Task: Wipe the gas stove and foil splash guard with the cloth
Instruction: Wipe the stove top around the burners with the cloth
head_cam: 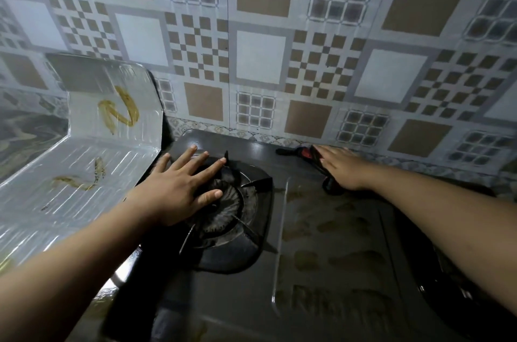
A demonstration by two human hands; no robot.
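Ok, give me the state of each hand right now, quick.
Left hand: open, fingers spread flat over the burner, holding nothing.
Right hand: open, palm pressed flat on a dark cloth on the stove.

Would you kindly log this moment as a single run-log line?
left hand: flat, open on burner grate | right hand: on dark cloth at stove rear | foil splash guard: brown smears

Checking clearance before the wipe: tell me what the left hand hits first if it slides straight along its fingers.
Likely the upright prong of the burner grate, just past the left hand; depth is uncertain.
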